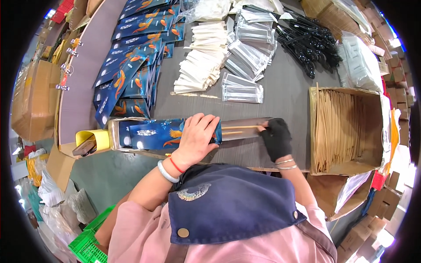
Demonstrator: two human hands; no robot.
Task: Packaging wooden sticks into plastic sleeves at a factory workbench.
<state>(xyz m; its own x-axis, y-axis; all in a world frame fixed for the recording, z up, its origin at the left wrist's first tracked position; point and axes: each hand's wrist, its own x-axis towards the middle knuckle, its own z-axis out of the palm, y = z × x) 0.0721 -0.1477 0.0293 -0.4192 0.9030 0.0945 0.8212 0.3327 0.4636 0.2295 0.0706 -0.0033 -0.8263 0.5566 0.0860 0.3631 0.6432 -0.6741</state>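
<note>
My left hand [198, 138], bare, lies across the right end of a blue packet [151, 133] printed with orange fish. Its thumb is on the near edge and its fingers reach the far edge, gripping the packet. My right hand [276, 138], in a black fingerless glove, pinches pale wooden sticks [239, 127], which look like chopsticks. They point left, with their far ends hidden at the packet's end by my left hand. A see-through plastic strip [252, 120] lies under the sticks. The packet rests along a narrow cardboard box [114, 135] at the table's near edge.
Stacked blue packets [131, 76] cover the back left. Behind my hands lie white paper packets [199, 65], clear plastic-wrapped pieces [243, 88] and black spoons [309, 48]. A carton [313, 131] full of wooden sticks stands at right. A yellow holder [97, 136] hangs at left.
</note>
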